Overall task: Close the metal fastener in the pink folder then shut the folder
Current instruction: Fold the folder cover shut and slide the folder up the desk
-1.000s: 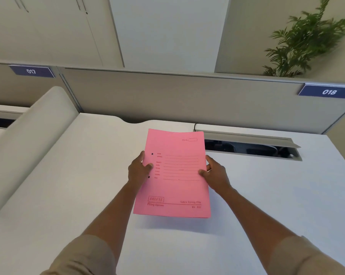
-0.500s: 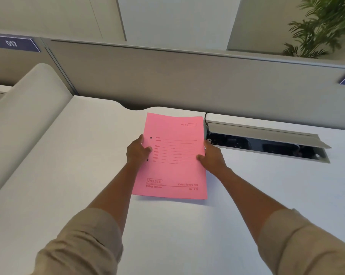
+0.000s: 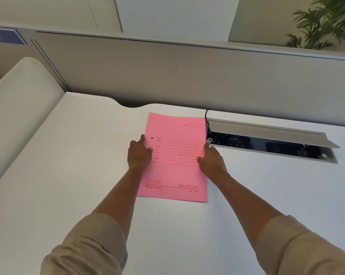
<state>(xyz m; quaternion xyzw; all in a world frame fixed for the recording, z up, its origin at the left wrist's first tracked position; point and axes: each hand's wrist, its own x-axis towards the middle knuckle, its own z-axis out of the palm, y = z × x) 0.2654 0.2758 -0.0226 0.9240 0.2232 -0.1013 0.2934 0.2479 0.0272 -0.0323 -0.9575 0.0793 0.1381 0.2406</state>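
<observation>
The pink folder [image 3: 176, 175] lies closed and flat on the white desk [image 3: 78, 175], printed front cover up. A small dark rivet [image 3: 152, 138] shows near its left edge; the metal fastener itself is hidden inside. My left hand [image 3: 139, 153] holds the folder's left edge, thumb on the cover. At the right edge my right hand [image 3: 211, 159] grips the folder, fingers on the cover.
An open cable tray [image 3: 266, 145] with a raised grey lid sits just right of the folder's top corner. A grey partition [image 3: 187, 76] runs along the desk's back. A padded divider [image 3: 19, 106] borders the left; a plant [image 3: 322, 22] stands far right.
The folder, held above the desk by both hands a second ago, has come down and away from me onto the desk. The head view has tilted down.
</observation>
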